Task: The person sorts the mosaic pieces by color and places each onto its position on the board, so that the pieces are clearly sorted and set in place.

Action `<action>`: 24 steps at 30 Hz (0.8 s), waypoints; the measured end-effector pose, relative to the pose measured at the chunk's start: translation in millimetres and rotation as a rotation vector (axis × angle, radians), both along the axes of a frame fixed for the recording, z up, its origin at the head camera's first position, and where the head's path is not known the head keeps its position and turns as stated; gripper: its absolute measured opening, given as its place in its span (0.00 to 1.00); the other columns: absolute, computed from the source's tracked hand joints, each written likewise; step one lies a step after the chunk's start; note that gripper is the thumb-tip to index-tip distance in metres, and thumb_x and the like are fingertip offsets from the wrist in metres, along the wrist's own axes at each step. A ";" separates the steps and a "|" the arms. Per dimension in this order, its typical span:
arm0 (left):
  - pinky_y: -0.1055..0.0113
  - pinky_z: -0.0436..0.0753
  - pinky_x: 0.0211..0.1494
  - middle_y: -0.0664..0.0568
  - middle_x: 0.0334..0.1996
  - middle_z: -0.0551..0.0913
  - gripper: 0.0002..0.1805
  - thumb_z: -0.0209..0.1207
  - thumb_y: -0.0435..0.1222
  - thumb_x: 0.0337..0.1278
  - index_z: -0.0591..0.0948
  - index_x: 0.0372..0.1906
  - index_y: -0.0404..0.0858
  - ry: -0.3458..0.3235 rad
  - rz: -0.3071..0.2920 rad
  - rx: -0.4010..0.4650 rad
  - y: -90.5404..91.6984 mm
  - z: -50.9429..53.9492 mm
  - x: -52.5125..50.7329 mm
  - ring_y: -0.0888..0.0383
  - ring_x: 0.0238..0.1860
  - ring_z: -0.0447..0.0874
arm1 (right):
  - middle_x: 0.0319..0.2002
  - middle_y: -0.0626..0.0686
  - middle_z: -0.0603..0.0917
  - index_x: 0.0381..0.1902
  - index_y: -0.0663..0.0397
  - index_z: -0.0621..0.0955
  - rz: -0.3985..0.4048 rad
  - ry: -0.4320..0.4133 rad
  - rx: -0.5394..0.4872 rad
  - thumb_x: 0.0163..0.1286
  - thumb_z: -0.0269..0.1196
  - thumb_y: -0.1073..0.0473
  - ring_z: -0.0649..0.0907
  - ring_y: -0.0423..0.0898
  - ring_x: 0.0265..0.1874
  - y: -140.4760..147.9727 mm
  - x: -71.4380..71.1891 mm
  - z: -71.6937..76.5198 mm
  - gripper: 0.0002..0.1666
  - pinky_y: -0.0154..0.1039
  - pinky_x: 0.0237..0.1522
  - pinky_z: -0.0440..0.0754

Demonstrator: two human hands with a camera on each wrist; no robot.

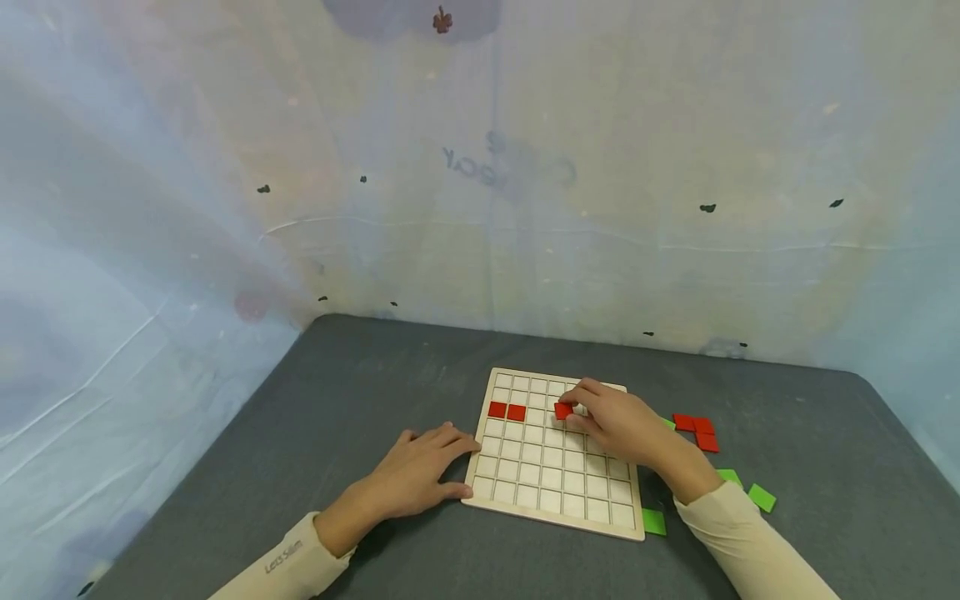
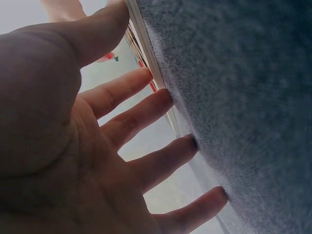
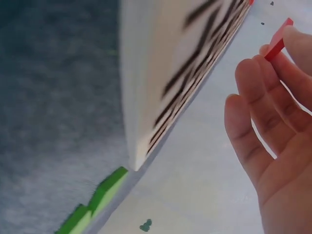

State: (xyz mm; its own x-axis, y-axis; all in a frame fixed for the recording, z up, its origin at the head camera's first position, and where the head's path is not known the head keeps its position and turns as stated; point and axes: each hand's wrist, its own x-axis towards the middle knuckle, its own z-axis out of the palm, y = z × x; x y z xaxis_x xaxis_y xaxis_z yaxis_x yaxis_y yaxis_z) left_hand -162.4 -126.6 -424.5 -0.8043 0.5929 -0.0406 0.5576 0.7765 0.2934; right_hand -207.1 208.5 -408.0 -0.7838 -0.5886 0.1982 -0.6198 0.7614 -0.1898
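A: Right hand (image 1: 618,423)?
B: Curved, pinching a flat red square tile (image 1: 562,411) just above the pale square wooden grid board (image 1: 551,479).
A: Left hand (image 1: 416,469)?
B: Spread, nearly straight, grasping nothing, touching the board's left edge.

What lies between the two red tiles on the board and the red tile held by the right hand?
Only bare cells of the gridded board; the head view shows no tile between the paired red tiles and the held red tile.

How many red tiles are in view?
6: two red tiles on the board, one red tile pinched in the right hand, three red tiles on the table, right of the board. More could be hidden behind that hand.
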 end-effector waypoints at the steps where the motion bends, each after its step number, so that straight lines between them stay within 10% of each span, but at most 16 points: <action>1: 0.34 0.66 0.64 0.58 0.68 0.72 0.33 0.62 0.58 0.59 0.72 0.68 0.56 0.002 -0.001 0.001 -0.2 0.1 -0.2 0.46 0.75 0.64 | 0.49 0.45 0.80 0.55 0.45 0.81 0.003 0.007 -0.003 0.73 0.63 0.53 0.78 0.35 0.33 -0.6 -0.4 1.0 0.14 0.35 0.36 0.79; 24: 0.34 0.66 0.64 0.58 0.68 0.72 0.33 0.62 0.58 0.59 0.72 0.69 0.56 0.006 0.002 -0.001 -0.1 0.0 -0.1 0.47 0.75 0.64 | 0.49 0.48 0.81 0.55 0.49 0.82 0.008 -0.060 -0.004 0.72 0.64 0.49 0.73 0.31 0.25 -20.8 -13.3 2.4 0.18 0.30 0.29 0.73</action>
